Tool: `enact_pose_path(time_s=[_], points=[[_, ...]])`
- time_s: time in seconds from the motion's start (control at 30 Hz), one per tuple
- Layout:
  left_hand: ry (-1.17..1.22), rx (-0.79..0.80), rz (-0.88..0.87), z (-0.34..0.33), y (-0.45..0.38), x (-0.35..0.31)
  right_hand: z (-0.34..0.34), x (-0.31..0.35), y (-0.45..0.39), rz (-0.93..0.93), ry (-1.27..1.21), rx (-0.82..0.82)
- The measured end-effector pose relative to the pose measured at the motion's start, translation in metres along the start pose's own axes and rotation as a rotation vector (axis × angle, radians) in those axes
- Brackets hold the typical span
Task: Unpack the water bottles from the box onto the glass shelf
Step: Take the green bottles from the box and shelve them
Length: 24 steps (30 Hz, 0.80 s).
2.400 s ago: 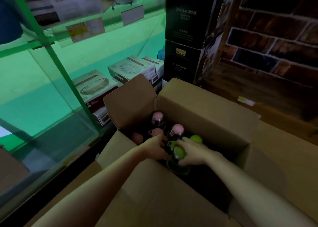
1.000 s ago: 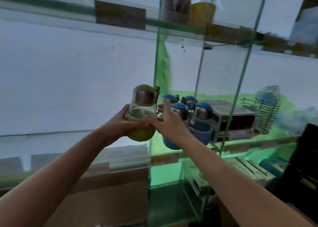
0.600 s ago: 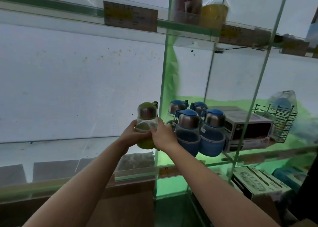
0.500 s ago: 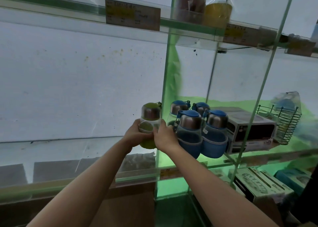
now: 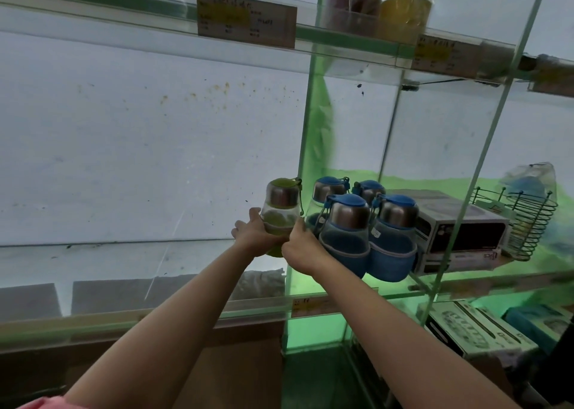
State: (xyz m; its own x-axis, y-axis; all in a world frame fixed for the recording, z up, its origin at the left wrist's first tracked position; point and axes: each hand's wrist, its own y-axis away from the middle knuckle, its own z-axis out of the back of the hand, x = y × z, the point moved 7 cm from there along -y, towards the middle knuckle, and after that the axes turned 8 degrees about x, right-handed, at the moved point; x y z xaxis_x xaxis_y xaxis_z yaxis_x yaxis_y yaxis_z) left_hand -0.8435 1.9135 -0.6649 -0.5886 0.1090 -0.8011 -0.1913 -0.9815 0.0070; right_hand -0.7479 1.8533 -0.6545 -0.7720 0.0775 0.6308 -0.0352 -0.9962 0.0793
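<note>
A green water bottle (image 5: 281, 208) with a steel collar and green lid is upright between both my hands, at the level of the glass shelf (image 5: 174, 253). My left hand (image 5: 253, 234) grips its lower body from the left. My right hand (image 5: 299, 247) grips it from the right. Whether the bottle's base rests on the glass I cannot tell, as my hands hide it. Several blue water bottles (image 5: 346, 233) stand in a cluster just right of it, beyond a vertical glass divider (image 5: 310, 148). The cardboard box is out of view.
A grey boxed appliance (image 5: 459, 231) and a wire basket (image 5: 521, 222) sit further right on the same shelf. An upper shelf carries price labels (image 5: 247, 19) and jars (image 5: 403, 12). Boxed goods (image 5: 478, 337) lie on the lower shelf at right.
The green bottle came out of the cardboard box in both hands, went up to the shelf, and has since sunk slightly and moved deeper in, beside the blue bottles.
</note>
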Motion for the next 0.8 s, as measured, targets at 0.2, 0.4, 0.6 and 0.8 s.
enact_pose_path(time_s=[0.2, 0.4, 0.6, 0.8], points=[[0.361, -0.129, -0.196, 0.015, 0.042, -0.020, 0.014, 0.023, 0.052, 0.229, -0.058, -0.042], [0.530, -0.063, -0.435, -0.011, 0.100, -0.092, 0.081, -0.009, 0.117, 0.299, -0.036, -0.328], [0.586, 0.238, -0.560, -0.117, 0.142, -0.142, 0.122, -0.118, 0.185, 0.089, -0.027, -0.427], [0.518, 0.580, -0.456, -0.284, 0.184, -0.135, 0.118, -0.264, 0.272, -0.231, -0.104, -0.484]])
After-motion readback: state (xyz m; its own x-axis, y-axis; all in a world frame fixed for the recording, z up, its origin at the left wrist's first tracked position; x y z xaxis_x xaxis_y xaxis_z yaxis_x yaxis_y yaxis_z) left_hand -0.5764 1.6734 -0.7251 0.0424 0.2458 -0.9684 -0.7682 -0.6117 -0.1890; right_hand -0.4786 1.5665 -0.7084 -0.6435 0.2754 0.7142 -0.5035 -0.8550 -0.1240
